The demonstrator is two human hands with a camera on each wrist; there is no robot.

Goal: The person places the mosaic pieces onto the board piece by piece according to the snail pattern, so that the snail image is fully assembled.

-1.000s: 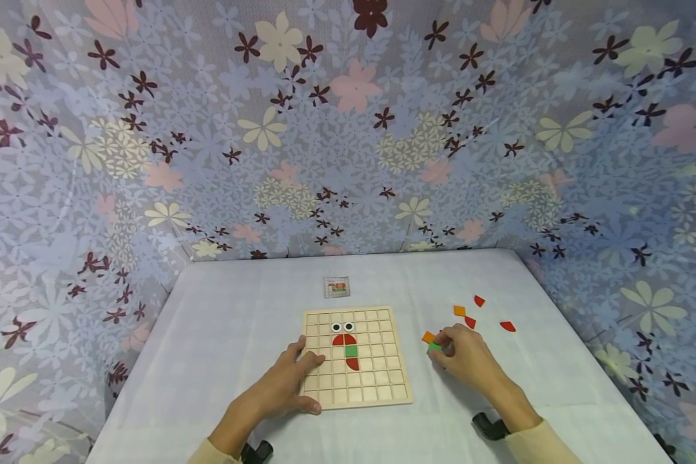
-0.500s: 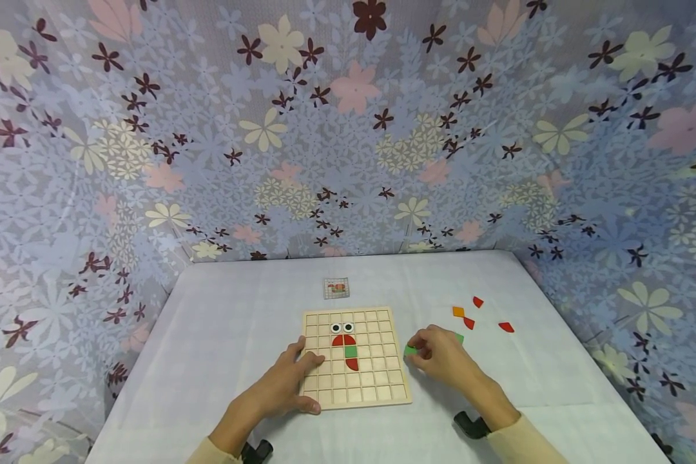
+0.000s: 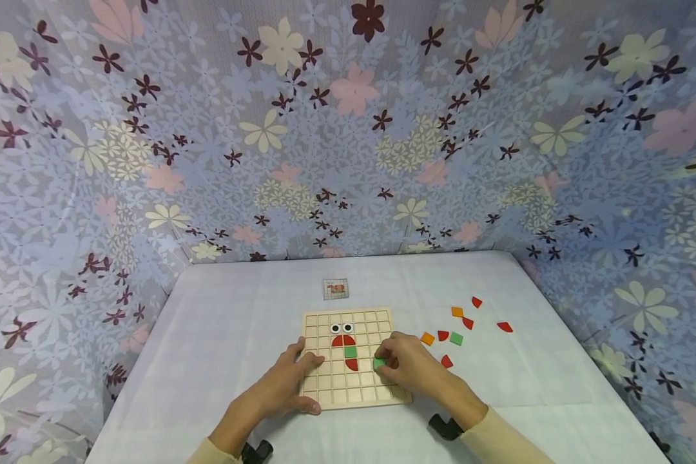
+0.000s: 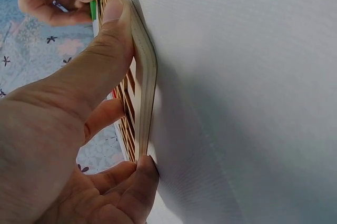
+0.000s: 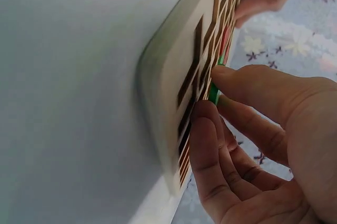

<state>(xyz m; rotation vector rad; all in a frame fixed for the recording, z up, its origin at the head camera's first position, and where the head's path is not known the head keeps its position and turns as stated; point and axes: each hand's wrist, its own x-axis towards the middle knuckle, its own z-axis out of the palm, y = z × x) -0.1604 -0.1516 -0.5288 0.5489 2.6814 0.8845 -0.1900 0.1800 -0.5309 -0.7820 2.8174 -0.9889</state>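
Note:
A wooden grid board (image 3: 377, 393) lies on the table, with two eye pieces, red quarter-round pieces (image 3: 352, 365) and a green square (image 3: 350, 352) set in its cells. My left hand (image 3: 281, 385) lies over the board's left side, thumb at the near left corner and fingers along the edge; in the left wrist view the left hand (image 4: 79, 103) touches the board's rim (image 4: 149, 71). My right hand (image 3: 414, 364) pinches a green piece (image 3: 379, 364) over the right half of the board. In the right wrist view that green piece (image 5: 213, 93) is between thumb and fingers of the right hand (image 5: 263, 129).
Right of the board lie loose pieces: orange squares (image 3: 427, 338), a green square (image 3: 456, 338) and several red quarter-rounds (image 3: 504, 327). A small picture card (image 3: 336, 289) lies behind the board. Floral cloth (image 3: 348, 161) hangs around the table's back and sides.
The right hand has picked up a green piece from among the loose ones and moved left with it, over the board. My left hand has stayed at the board's left edge.

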